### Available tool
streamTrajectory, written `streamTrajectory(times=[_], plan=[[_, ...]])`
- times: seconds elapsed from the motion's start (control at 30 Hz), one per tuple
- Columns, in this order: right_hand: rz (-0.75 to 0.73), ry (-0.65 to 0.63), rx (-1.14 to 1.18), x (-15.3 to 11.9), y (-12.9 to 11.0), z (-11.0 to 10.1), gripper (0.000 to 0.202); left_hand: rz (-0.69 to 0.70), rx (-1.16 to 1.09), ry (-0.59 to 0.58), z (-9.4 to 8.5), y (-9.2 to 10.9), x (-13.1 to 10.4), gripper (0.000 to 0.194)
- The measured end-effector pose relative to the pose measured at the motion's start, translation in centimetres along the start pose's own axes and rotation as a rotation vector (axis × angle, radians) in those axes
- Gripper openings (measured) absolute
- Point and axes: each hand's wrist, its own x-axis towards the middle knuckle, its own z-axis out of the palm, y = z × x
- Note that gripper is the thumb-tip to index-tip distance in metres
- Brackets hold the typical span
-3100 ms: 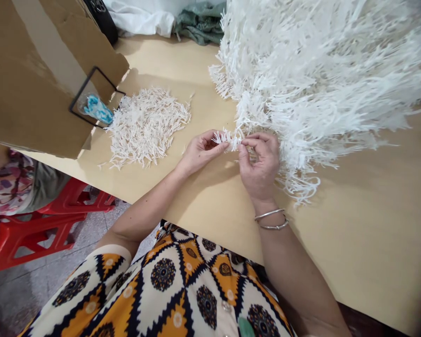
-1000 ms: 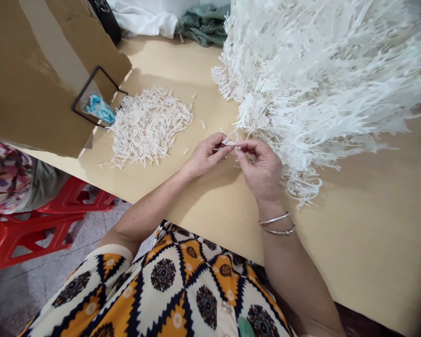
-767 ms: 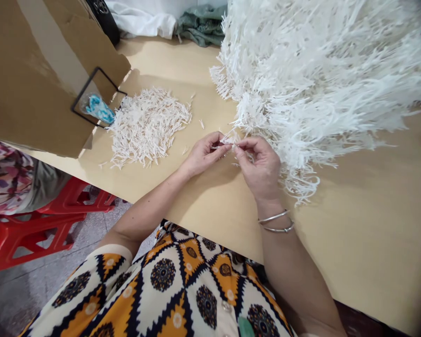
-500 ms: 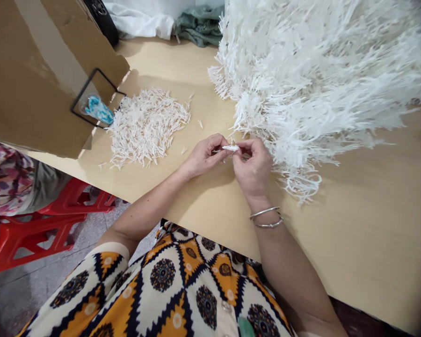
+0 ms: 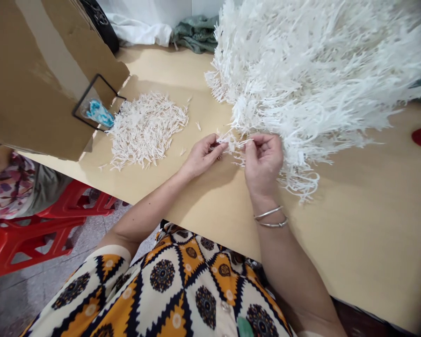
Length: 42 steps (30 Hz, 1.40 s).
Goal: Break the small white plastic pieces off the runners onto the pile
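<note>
A tuft of thin white branching strands (image 5: 230,142) spans the gap between my hands. My left hand (image 5: 206,154) pinches its near-left end between thumb and fingers. My right hand (image 5: 264,159), two silver bangles at its wrist, is closed with thumb against forefinger on strands at the other end. Just beyond my right hand rises a large heap of long white frilly strands (image 5: 301,84), several of them trailing down beside the hand. Left of my left hand lies a smaller pile of short white pieces (image 5: 149,131). What sits inside my curled fingers is partly hidden.
A cardboard box (image 5: 49,79) stands at the left, near a black wire frame (image 5: 87,100) with a blue-and-white item (image 5: 100,113). Green cloth (image 5: 196,33) lies at the back. Red stools (image 5: 38,238) and a seated person's patterned clothing (image 5: 9,185) are at the lower left.
My right hand has moved right, away from my left. The white strands that were bunched between my fingertips now show spread out between the two hands.
</note>
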Motion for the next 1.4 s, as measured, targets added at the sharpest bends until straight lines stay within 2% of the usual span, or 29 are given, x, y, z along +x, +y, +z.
streamTrajectory(times=[0.1,0.17,0.23,0.37,0.47,0.57,0.67,0.83,1.0,1.1,1.17,1.2,1.3,1.4], plan=[[-0.026,0.000,0.046,-0.6,-2.6,0.2,0.014,0.089,0.130,0.018,0.5,-0.2,0.1,0.055],[-0.096,-0.171,0.063,-0.9,-4.2,0.2,0.021,0.161,0.184,0.007,0.7,-0.2,0.0,0.056],[-0.132,-0.235,0.043,-1.0,-5.1,0.0,0.029,0.161,0.162,-0.001,0.7,-0.3,-0.1,0.055],[-0.153,-0.136,-0.113,-0.4,-4.3,-0.7,0.024,0.014,0.009,0.009,0.5,-0.2,-0.2,0.053],[-0.126,-0.230,-0.167,0.0,-3.2,-1.0,0.018,-0.048,-0.075,0.041,0.3,-0.1,-0.2,0.054],[-0.082,-0.291,-0.141,0.1,-2.8,-0.8,0.012,-0.046,-0.070,0.027,0.1,0.1,-0.1,0.056],[-0.104,-0.265,-0.166,-0.1,-2.7,-0.6,0.007,-0.020,-0.035,-0.003,-0.1,0.2,-0.1,0.055],[-0.183,-0.210,-0.273,-0.3,-2.4,-0.4,0.011,0.034,0.005,-0.026,-0.2,0.3,0.0,0.052],[-0.070,-0.236,-0.280,-0.6,-1.7,-0.1,0.005,0.079,0.017,-0.037,-0.6,0.0,0.1,0.049],[0.001,-0.157,-0.239,-0.2,-0.2,0.1,0.001,0.143,-0.006,-0.130,-0.6,-0.2,0.1,0.044],[0.053,-0.090,-0.142,0.2,1.0,0.1,0.006,0.184,-0.029,-0.203,-0.5,-0.3,-0.1,0.041],[0.073,-0.092,-0.083,0.3,1.4,0.1,0.009,0.173,-0.041,-0.204,-0.3,-0.3,-0.1,0.042],[0.060,-0.108,0.006,0.3,1.2,0.0,0.017,0.039,-0.072,-0.068,0.0,-0.3,-0.2,0.048],[-0.049,-0.020,-0.002,-0.2,-1.2,0.0,0.022,0.006,-0.019,0.010,0.3,-0.3,-0.1,0.051]])
